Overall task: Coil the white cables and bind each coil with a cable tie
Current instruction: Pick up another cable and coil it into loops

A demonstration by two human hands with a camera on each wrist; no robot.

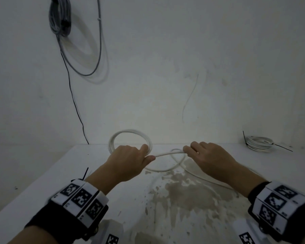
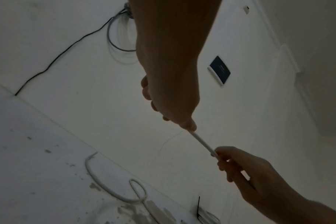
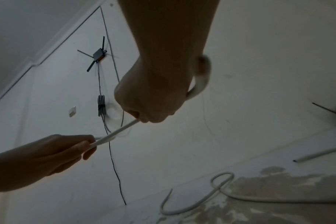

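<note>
Above the stained white worktop, the left hand has its grip closed around a raised coil of thin white round cable. A straight run of that cable stretches to the right hand, whose grip pinches it; slack loops lie below. A bound white cable coil with black cable ties rests far right.
</note>
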